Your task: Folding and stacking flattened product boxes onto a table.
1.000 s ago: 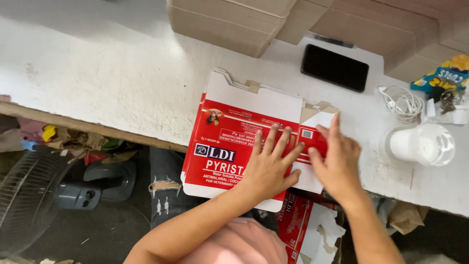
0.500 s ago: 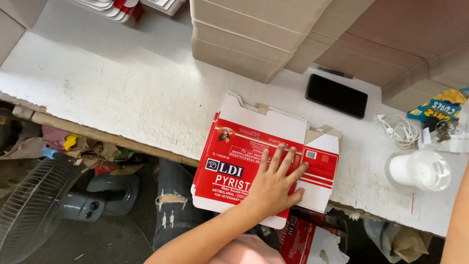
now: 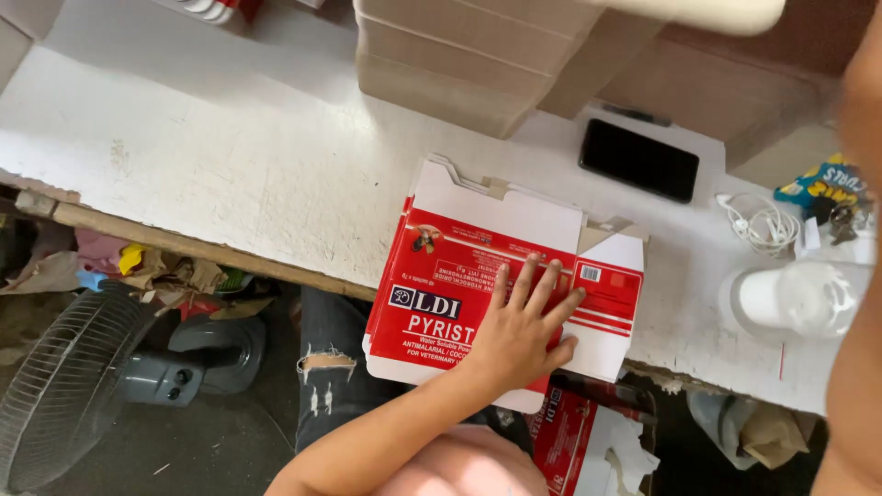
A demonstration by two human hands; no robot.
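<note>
A flattened red and white carton (image 3: pixel 459 276) lies on the white worktop (image 3: pixel 230 165), with its near part hanging over the front edge. My left hand (image 3: pixel 524 331) lies flat on the carton's right half, fingers spread, pressing it down. My right arm (image 3: pixel 859 303) rises along the right edge of the view, blurred. Its hand (image 3: pixel 864 87) is near the top right corner, beside a pale flat object (image 3: pixel 689 14) at the top edge. Whether that hand holds anything is unclear.
A black phone (image 3: pixel 638 161), a coiled white cable (image 3: pixel 763 225) and a white cylindrical container (image 3: pixel 795 298) sit right of the carton. Stacked brown cardboard (image 3: pixel 478 64) stands behind. Below the worktop are a fan (image 3: pixel 73 386), paper scraps and another red carton (image 3: pixel 574 436).
My right hand has left the carton and lifted up to the right, out toward the view's edge. My left hand stays pressed on the carton. The view has shifted.
</note>
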